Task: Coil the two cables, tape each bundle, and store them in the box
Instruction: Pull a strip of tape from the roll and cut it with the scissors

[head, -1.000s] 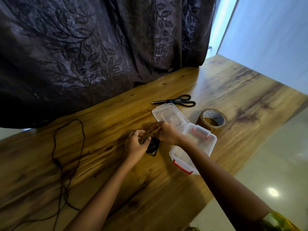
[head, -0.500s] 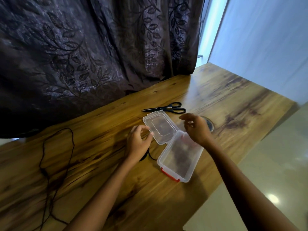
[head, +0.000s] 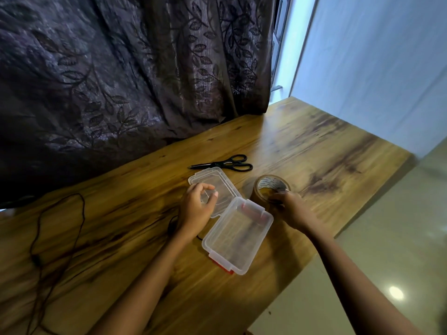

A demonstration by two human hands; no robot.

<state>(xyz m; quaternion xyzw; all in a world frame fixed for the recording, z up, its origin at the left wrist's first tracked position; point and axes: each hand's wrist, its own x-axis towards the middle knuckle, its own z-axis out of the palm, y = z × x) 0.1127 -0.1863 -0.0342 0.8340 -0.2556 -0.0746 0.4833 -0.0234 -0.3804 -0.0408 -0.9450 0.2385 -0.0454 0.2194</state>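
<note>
The brown packing-tape roll [head: 256, 193] is grasped at its near rim by the right hand [head: 294, 210], at 2 o'clock of the clear plastic box [head: 238, 238]. A coiled black cable [head: 171, 224] is mostly hidden under the curled left hand [head: 197, 210], at the box's 10 o'clock; whether it is gripped cannot be told.

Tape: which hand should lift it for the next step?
Right. The right hand has its fingers on the tape, on its own side of the box. The left hand sits across the box, over the coiled cable.
</note>
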